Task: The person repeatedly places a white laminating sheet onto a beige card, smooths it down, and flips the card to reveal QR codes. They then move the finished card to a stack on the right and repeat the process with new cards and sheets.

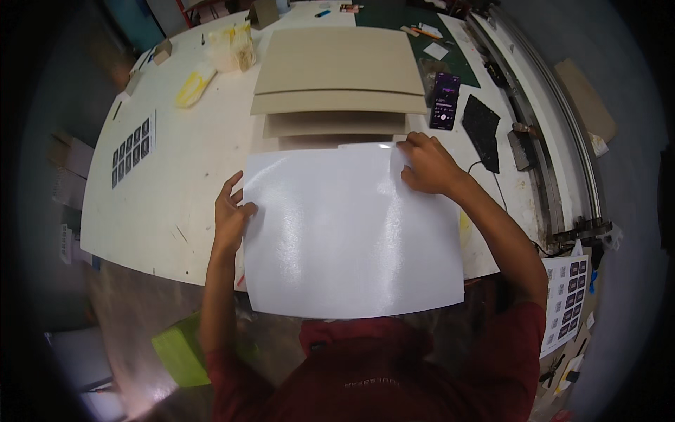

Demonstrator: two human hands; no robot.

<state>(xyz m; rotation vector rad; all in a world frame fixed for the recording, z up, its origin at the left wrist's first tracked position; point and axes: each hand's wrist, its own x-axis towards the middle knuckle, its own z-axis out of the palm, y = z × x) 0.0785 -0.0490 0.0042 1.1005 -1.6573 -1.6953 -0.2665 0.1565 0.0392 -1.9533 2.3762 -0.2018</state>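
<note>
Where glare falls, white rectangular sheet [337, 232] looks glossy, finely speckled.

a wide white table [190, 204] stood at the centre, a brownish floor [133, 302] showed below its near edge, a blue-green panel [123, 28] stood at upper left, pale light [151, 395] glared off the floor at lower left

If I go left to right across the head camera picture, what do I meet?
Sheet with dark squares, yellow-and-white packet, left hand, big white sheet, flat black piece, printed sheet at the right edge of the table.
</note>
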